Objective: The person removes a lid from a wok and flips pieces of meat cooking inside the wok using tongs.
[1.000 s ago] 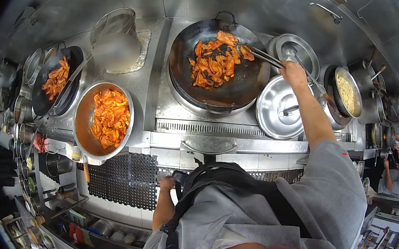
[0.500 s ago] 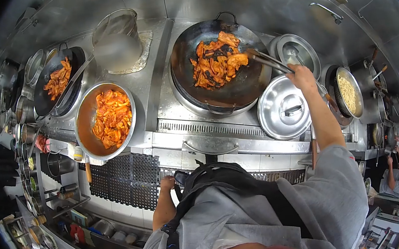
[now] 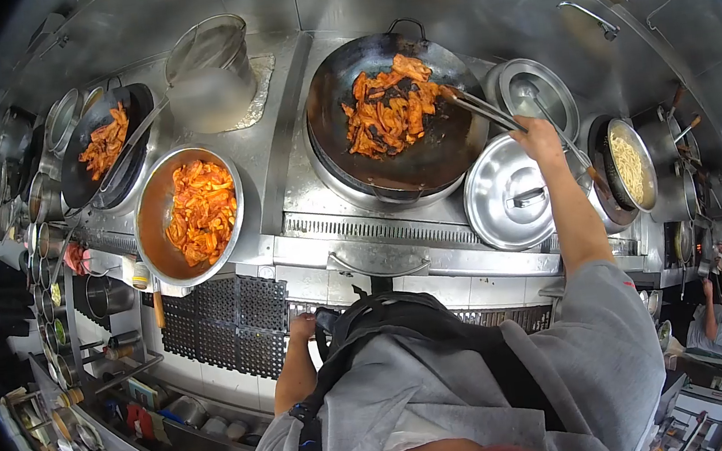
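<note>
My right hand is closed around metal tongs, which reach left over the rim of a large dark wok. Their tips touch the right edge of a heap of orange-red marinated meat pieces, some charred, lying in the wok. Low at my left side, my left hand hangs by my waist with its fingers curled beside a black strap or pouch. Whatever it may hold is hidden. Left of the wok stands a steel bowl with more red-coated meat.
A shiny lid lies against the wok's right side, below a steel pot with a ladle. Farther right is a pan of noodles. A smaller pan with meat and a wire strainer stand left. Two people work far right.
The tongs have shifted slightly up and left, and the meat at the heap's right side has been moved leftward. My right hand has drawn a little left. My left hand stays put.
</note>
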The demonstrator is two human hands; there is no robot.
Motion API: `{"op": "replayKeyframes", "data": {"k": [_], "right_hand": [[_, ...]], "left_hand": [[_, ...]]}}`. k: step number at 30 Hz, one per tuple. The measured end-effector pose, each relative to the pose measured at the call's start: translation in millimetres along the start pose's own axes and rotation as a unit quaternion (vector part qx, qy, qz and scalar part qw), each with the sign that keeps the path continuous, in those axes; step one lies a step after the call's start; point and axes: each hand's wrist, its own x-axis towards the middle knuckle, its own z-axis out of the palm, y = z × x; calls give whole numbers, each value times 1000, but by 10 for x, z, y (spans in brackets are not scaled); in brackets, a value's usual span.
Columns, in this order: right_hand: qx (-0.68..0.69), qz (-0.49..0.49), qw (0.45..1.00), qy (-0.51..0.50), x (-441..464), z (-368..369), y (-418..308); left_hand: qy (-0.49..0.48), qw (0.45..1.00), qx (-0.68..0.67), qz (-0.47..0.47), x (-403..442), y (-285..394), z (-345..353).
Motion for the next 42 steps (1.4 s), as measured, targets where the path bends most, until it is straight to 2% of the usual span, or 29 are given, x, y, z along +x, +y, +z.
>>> {"op": "replayKeyframes", "data": {"k": [2,3,5,7,9,11,13,14,16,17,19,20,23,24,25,27,28,29,31,32,37,42], "right_hand": [[92,54,994,0,16,115,238],[91,54,994,3,27,129,206],[211,232,943,-111,28,182,140],[198,229,946,-114,101,360,134],[83,155,982,-74,139,484,81],[72,138,984,-80,128,477,101],[50,115,992,7,98,356,73],[30,112,993,6,54,206,24],[21,118,993,4,-16,19,-30],[12,127,992,7,-33,-27,-42],[9,113,993,31,-42,5,-106],[-4,80,997,19,-26,90,-130],[-49,40,997,-45,134,414,-232],[-59,43,996,-41,196,504,-324],[-66,45,996,-36,280,548,-381],[-73,29,996,-32,431,583,-387],[-83,13,996,-25,459,583,-402],[-80,12,996,-24,442,501,-427],[-63,26,998,-7,364,282,-455],[-54,17,998,18,341,266,-417],[-57,-12,998,-21,347,316,-537],[-107,-20,993,-35,473,440,-613]], "left_hand": [[18,999,32,29,19,-67,12],[20,999,31,32,24,-84,4],[8,999,25,33,38,-109,21],[11,998,35,43,59,-77,36],[14,994,84,74,88,-117,48],[-21,998,47,-41,-164,251,-148],[22,998,45,-37,-98,184,-70],[22,998,43,-40,-94,147,-26],[60,994,80,39,-121,87,52],[61,994,78,39,-112,36,84],[-3,982,-190,-10,9,-277,318],[-16,980,-193,-37,33,-347,405],[-17,990,-132,-35,-77,-444,443],[9,997,34,63,-289,-247,275],[10,997,34,62,-391,-39,160],[-20,998,45,-39,-556,171,0],[-36,997,-17,-72,-396,50,73],[-8,999,43,-12,-311,-29,99],[2,994,-75,-81,-165,-60,149],[2,993,-79,-83,-161,-58,163],[7,1000,-20,-19,-252,88,60],[-4,999,34,-14,-353,131,66]]}}
